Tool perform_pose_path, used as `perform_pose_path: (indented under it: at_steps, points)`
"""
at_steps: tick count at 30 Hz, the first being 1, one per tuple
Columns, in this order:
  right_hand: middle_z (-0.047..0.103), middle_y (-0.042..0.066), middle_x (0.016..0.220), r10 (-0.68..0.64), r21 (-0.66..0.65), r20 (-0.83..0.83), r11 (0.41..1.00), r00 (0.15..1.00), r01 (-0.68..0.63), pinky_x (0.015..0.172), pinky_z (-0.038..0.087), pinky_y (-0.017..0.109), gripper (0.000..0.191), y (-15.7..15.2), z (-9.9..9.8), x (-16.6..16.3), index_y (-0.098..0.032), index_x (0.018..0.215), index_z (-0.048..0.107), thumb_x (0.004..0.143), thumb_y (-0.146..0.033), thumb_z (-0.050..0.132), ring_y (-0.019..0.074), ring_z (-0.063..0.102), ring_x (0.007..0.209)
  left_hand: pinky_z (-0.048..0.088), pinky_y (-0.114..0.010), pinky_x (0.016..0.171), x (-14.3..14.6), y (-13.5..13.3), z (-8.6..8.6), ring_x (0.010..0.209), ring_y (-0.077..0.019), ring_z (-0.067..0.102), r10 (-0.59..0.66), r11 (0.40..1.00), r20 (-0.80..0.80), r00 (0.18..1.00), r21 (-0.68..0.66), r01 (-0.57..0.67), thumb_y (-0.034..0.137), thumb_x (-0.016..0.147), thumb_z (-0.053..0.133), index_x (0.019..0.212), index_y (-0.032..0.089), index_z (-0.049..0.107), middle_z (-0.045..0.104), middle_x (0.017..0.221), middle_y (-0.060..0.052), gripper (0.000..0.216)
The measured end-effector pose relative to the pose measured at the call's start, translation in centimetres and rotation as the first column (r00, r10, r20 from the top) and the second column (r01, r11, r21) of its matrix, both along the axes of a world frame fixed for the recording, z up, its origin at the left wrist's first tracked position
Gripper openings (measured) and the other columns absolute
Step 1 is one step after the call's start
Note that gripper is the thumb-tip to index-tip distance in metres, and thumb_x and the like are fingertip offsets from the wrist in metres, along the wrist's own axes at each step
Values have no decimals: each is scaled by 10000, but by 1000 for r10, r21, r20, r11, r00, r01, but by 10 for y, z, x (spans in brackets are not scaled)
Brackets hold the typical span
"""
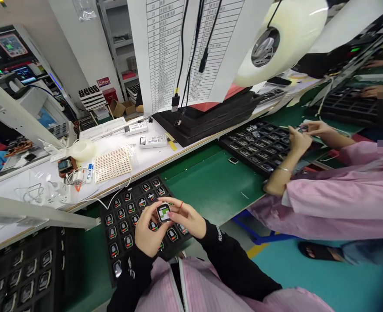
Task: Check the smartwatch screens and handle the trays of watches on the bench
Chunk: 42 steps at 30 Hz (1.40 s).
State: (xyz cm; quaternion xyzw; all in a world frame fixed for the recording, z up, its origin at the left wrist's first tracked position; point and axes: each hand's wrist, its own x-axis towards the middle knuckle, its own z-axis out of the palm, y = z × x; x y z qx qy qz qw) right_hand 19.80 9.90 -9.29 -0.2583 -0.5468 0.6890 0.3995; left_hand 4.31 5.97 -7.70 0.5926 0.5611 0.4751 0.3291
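My left hand and my right hand together hold a small square smartwatch body with a lit screen, pinching it by its edges above a black foam tray. The tray holds several similar watch bodies in rows, each showing a red and green display. Part of the tray lies hidden under my hands and black sleeves. A pink smock covers my torso at the bottom of the view.
To the right, a co-worker in a pink smock handles a small device over another black tray. A loose watch body lies on the green bench mat. A white shelf holds tape, cables and labelled boxes. Another filled tray sits at lower left.
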Motion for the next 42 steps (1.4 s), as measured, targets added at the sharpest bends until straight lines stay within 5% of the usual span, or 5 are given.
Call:
perform_pose_path:
  at_steps: [9, 20, 33, 42]
  points:
    - [657, 59, 882, -49, -50, -51, 998, 997, 47, 757, 534, 292, 462, -9, 14, -6, -173, 1064, 548, 899, -604, 581, 179, 651, 798, 496, -205, 694, 6, -18, 13, 797, -118, 589, 8, 995, -72, 997, 103, -1, 88, 698, 763, 1136, 288, 629, 665, 1100, 8, 500]
    - [676, 49, 907, 136, -48, -121, 989, 983, -142, 782, 525, 267, 473, -21, 25, -6, -184, 1228, 434, 888, -429, 652, 171, 658, 887, 517, -209, 682, 1, -36, 21, 744, -108, 572, 59, 986, -132, 989, 159, -37, 198, 767, 751, 1259, 320, 564, 651, 1087, 5, 540]
    - [679, 50, 841, 30, -71, -119, 997, 992, -38, 801, 544, 292, 428, -29, 23, -9, -176, 1145, 468, 868, -423, 679, 169, 683, 790, 530, -191, 719, 9, -37, 22, 841, -117, 626, 58, 973, -197, 979, 231, -11, 88, 758, 695, 1203, 268, 595, 663, 1074, -12, 490]
    - [606, 16, 752, -58, 7, -9, 998, 998, 59, 655, 529, 269, 465, -32, 19, 7, -163, 1232, 476, 917, -487, 583, 139, 604, 651, 515, -252, 689, 14, -36, 18, 664, -116, 554, 92, 996, -34, 995, 19, -92, 223, 699, 783, 1159, 239, 643, 661, 935, -20, 481]
